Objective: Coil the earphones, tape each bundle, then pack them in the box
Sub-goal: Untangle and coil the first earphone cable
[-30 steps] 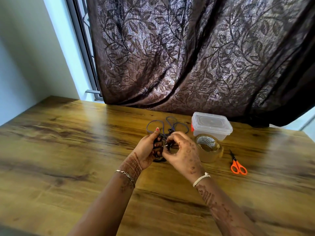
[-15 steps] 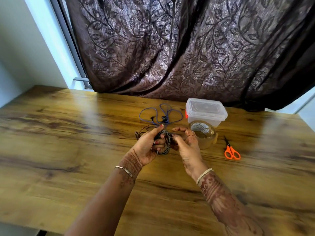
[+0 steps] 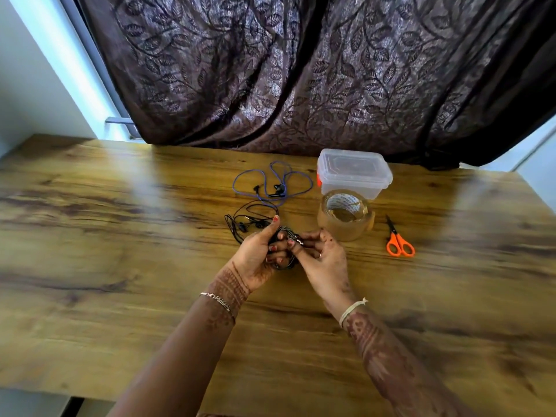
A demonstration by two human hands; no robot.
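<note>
Fingers of the left hand (image 3: pixel 255 257) grip the coiled earphones (image 3: pixel 285 265) above the table (image 3: pixel 120 251), right hand (image 3: pixel 326 263) pinching the loose end, and the tape roll (image 3: pixel 346 216) stands just beyond the right hand, nearer it.

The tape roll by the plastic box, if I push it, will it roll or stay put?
The tape roll lies flat with its hole facing up, so it will probably slide rather than roll. The table looks glossy, so it may slide easily. Its thick winding suggests fair weight for its size.
</note>
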